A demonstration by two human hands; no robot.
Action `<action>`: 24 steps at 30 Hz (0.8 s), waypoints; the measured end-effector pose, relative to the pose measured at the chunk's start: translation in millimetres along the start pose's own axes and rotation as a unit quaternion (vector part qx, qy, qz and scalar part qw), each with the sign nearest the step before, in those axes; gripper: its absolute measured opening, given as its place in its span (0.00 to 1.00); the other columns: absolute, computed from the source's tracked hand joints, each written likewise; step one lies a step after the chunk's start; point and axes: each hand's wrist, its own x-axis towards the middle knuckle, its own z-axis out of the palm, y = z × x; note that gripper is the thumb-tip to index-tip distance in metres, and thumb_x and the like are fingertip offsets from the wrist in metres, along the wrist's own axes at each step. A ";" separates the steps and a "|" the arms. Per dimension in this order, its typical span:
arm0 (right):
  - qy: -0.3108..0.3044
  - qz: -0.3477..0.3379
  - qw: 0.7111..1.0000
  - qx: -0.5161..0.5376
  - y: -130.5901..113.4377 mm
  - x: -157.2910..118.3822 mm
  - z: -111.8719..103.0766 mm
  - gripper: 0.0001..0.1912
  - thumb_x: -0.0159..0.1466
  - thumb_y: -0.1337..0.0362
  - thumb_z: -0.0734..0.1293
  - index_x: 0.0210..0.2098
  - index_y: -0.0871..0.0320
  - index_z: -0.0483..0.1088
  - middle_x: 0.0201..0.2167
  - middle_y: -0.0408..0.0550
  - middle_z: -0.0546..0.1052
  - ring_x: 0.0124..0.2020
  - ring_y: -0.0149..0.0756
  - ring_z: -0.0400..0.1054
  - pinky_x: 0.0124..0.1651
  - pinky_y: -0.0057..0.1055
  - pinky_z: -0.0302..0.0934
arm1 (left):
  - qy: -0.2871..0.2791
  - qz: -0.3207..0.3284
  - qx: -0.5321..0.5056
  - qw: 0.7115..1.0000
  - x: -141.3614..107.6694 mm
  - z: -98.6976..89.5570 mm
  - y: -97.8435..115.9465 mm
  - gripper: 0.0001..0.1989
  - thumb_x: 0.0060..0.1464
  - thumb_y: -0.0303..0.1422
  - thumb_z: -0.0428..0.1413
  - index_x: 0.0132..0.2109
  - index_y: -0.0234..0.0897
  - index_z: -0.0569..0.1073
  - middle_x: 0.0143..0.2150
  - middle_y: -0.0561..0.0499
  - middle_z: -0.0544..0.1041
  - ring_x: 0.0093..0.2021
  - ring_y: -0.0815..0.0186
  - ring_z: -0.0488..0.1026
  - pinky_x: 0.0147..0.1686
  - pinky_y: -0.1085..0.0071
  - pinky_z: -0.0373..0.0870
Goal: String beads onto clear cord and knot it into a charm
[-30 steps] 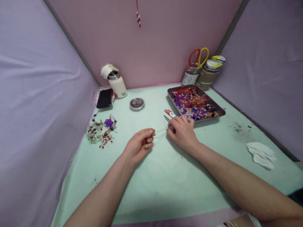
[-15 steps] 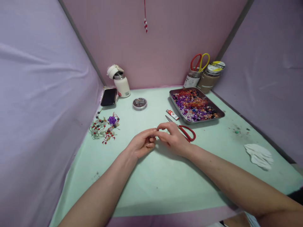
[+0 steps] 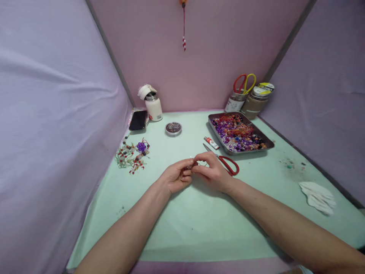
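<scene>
My left hand (image 3: pixel 179 177) is closed in a pinch, palm side up, on a small cluster of beads (image 3: pixel 189 167) that my fingers largely hide. Fingertips of my right hand (image 3: pixel 213 174) are pinched together at the right side of that cluster, and what they grip is too small to name. A thin strand shows faintly by the right fingers. Just behind my right hand lie red-handled scissors (image 3: pixel 229 166), their blades partly covered by it. Past the scissors rests a red and white lighter (image 3: pixel 211 143).
A metal tray (image 3: pixel 242 152) of beads and cords stands at the back right, before two jars (image 3: pixel 235 105). Beaded strings (image 3: pixel 132 156), a phone (image 3: pixel 138 120), a white bottle (image 3: pixel 154 108) and a round case (image 3: pixel 173 129) are leftward. A white cloth (image 3: pixel 318 198) lies right.
The view has shifted, so everything sits slightly lower and to the right. My fingers have parted a little, and more of the bead cluster shows between my hands.
</scene>
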 end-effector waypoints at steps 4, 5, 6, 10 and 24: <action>0.030 -0.026 0.999 0.016 -4.1 1.8 0.5 0.09 0.61 0.72 0.67 0.40 0.54 0.73 0.41 0.49 0.71 0.43 0.36 0.65 0.45 0.35 0.62 | 0.001 0.000 -0.032 0.999 0.8 0.1 4.7 0.02 0.54 0.22 0.56 0.33 0.30 0.71 0.26 0.54 0.69 0.16 0.83 0.54 0.12 0.85 0.46; 0.032 -0.031 0.999 0.015 -5.2 1.9 0.7 0.09 0.61 0.72 0.68 0.39 0.54 0.73 0.42 0.49 0.71 0.44 0.36 0.65 0.45 0.35 0.62 | 0.000 0.004 -0.042 0.999 0.7 0.0 6.5 0.02 0.55 0.22 0.56 0.34 0.30 0.71 0.25 0.55 0.68 0.16 0.82 0.54 0.12 0.84 0.46; 0.032 -0.036 0.999 0.012 -6.2 1.7 0.9 0.08 0.61 0.72 0.68 0.39 0.55 0.73 0.42 0.50 0.71 0.44 0.37 0.65 0.45 0.35 0.62 | -0.001 0.008 -0.050 0.999 0.5 -0.2 8.4 0.03 0.56 0.22 0.55 0.34 0.30 0.71 0.25 0.55 0.68 0.15 0.82 0.54 0.12 0.84 0.46; 0.031 -0.049 0.998 0.009 -11.4 0.4 1.7 0.05 0.61 0.71 0.68 0.36 0.56 0.73 0.39 0.51 0.70 0.42 0.37 0.65 0.42 0.34 0.63 | 0.009 0.027 -0.068 0.997 0.5 -2.8 15.5 0.03 0.57 0.22 0.54 0.35 0.31 0.71 0.27 0.53 0.71 0.15 0.82 0.54 0.11 0.85 0.46; -0.008 -0.049 0.975 0.216 -57.0 11.6 -11.2 0.04 0.65 0.71 0.65 0.38 0.57 0.70 0.33 0.49 0.75 0.36 0.33 0.65 0.39 0.34 0.64 | 0.079 0.152 0.002 0.985 9.8 -15.7 24.5 0.03 0.50 0.22 0.59 0.33 0.31 0.72 0.28 0.53 0.71 0.16 0.83 0.54 0.11 0.85 0.44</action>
